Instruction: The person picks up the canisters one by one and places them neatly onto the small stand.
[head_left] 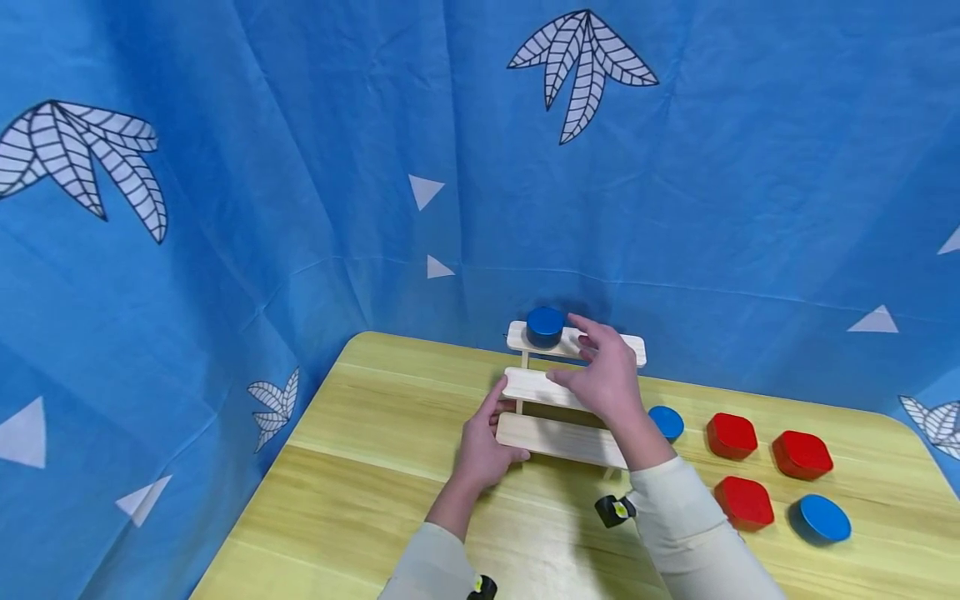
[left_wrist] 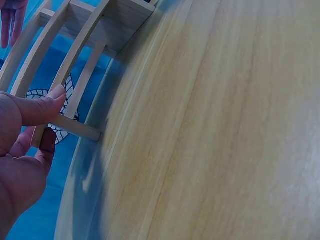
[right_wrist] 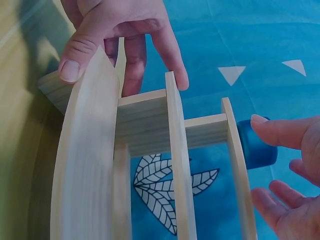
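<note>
A three-tier wooden display stand (head_left: 570, 440) stands on the table. My left hand (head_left: 482, 450) grips the left end of its lowest board, with the thumb at the front; one finger reaches up to the middle board's end. The left wrist view shows this thumb and fingers (left_wrist: 46, 150) around the board. On the left part of the top board sits a round blue container (head_left: 545, 327). My right hand (head_left: 606, 375) is just right of that container, fingers spread and nothing held. In the right wrist view, the thumb overlaps the blue container (right_wrist: 257, 150); contact is unclear.
Right of the stand on the wooden table (head_left: 375, 417) are a blue round container (head_left: 666, 423), three red squarish containers, one of them nearest the stand (head_left: 732, 436), and another blue round container (head_left: 820, 520). A blue patterned curtain (head_left: 337, 167) hangs behind and at the left.
</note>
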